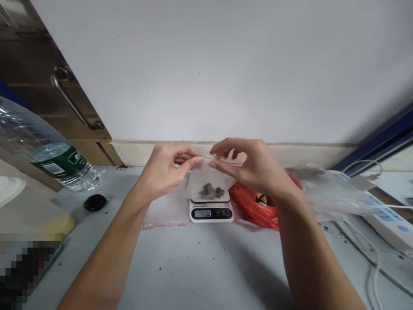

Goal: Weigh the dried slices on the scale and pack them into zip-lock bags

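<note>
I have the left hand [167, 170] pinching the clear bag [196, 180] by its red-lined mouth, while the right hand [253, 163] has thumb and forefinger parted about that edge (whether the thumb presses, I can't tell from here). Held by the top, the bag hangs over the scale [211, 219], which probably keeps its dark pieces [209, 190] low. The display [203, 213] reads 0.0, so I'd judge the hands bear the weight. A red bag [250, 206] sits beside the scale on the worktop [193, 271].

Upright translucent bag [210, 177], dark pieces [209, 190] inside
</note>
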`<state>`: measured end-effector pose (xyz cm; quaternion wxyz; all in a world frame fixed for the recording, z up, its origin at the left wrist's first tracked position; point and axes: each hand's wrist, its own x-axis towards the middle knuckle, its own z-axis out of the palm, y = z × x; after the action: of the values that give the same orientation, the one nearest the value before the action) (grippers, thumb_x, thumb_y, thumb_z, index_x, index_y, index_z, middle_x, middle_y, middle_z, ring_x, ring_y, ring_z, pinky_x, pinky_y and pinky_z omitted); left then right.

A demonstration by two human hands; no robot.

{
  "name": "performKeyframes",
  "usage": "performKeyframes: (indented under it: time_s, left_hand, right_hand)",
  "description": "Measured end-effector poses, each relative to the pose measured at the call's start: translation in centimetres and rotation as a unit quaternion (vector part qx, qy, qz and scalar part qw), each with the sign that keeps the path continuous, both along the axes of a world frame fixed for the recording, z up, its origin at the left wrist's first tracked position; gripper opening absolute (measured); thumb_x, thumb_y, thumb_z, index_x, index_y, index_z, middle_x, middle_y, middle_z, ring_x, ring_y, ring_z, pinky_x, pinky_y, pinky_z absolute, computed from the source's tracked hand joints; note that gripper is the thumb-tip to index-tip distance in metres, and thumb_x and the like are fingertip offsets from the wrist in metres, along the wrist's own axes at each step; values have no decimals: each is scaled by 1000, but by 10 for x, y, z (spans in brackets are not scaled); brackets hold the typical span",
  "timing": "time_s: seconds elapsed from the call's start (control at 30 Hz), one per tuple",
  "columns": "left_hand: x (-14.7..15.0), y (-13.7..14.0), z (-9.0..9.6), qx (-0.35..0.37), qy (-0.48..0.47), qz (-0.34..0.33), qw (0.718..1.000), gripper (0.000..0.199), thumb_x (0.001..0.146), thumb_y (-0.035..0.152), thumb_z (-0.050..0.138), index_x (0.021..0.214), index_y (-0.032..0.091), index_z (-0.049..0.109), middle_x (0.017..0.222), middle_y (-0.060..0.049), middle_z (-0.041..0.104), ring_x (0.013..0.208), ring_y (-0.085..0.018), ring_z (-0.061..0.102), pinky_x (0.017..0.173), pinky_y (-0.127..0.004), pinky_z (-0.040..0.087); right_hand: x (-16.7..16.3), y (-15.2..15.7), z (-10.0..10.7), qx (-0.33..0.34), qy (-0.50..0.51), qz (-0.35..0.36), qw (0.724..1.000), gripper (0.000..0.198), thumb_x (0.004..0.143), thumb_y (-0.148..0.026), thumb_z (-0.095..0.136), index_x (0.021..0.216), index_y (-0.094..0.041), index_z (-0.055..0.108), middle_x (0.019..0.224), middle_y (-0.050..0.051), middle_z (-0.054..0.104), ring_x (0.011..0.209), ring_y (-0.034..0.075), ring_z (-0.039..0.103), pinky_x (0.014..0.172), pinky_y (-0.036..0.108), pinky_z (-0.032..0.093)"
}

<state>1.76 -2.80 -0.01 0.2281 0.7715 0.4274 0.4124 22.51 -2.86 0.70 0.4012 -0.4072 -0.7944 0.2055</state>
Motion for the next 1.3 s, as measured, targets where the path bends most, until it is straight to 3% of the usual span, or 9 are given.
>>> performKeyframes:
  time_s: [0.5,0.73,0.83,0.93,1.0,1.07,1.13,1.23,1.3]
  left_hand:
    - [-14,-1,10,31,106,38,993,23,88,42,60,80,23,70,77,-2,75,77,-20,70,53,-24,46]
    - [-47,-2,20,70,46,122,989,21,88,46,68,83,26,73,82,0,78,78,-22,72,77,-34,58]
    - [-43,-7,23,130,72,100,984,18,88,45,69,81,30,76,83,3,79,79,-22,73,79,-34,58]
    - [-15,-12,19,185,97,0,978,19,94,37,64,84,31,79,90,3,81,85,-20,75,85,-31,59]
    - [9,-16,15,232,99,-35,967,20,98,32,62,91,30,81,99,2,81,90,-19,76,88,-29,59]
    - [27,-20,12,276,98,-28,956,18,99,30,62,99,28,80,108,0,81,97,-19,76,92,-29,59]
    - [38,-21,10,319,93,-8,943,17,100,30,63,107,27,78,111,0,80,99,-19,76,94,-30,59]
    - [45,-19,7,361,90,-17,928,16,101,25,62,110,24,74,108,0,81,96,-17,77,92,-28,60]
    - [47,-16,3,353,99,-47,929,15,101,22,61,109,21,74,106,-1,81,95,-16,76,91,-26,60]
  right_hand:
    - [26,11,-3,-15,-76,-6,997,13,85,-29,65,77,-21,72,81,4,73,75,18,62,68,30,46]
    - [62,9,6,-53,-95,-123,986,16,84,-23,67,68,-24,66,70,4,68,66,19,60,69,36,50]
    - [61,3,10,-74,-51,-52,995,16,83,-38,72,87,-23,71,90,8,75,82,22,68,76,38,56]
    - [42,-4,9,-135,-66,56,987,51,72,-41,84,119,-23,71,112,8,77,99,24,72,83,36,58]
    - [30,-7,7,-160,-140,101,972,35,79,-33,79,112,-24,75,102,5,79,92,23,72,80,33,57]
    - [30,-9,7,-161,-198,90,963,13,88,-23,67,95,-22,78,85,3,78,80,20,72,74,30,55]
    - [47,-13,9,-162,-215,66,961,20,90,-17,59,90,-21,79,82,2,79,77,19,72,74,29,56]
    - [97,-27,17,-129,-177,-7,976,31,92,-21,54,109,-21,79,100,3,82,90,23,75,84,34,59]
    - [135,-38,18,-27,-143,-131,981,38,97,-32,50,122,-20,76,111,6,82,101,27,76,90,41,60]
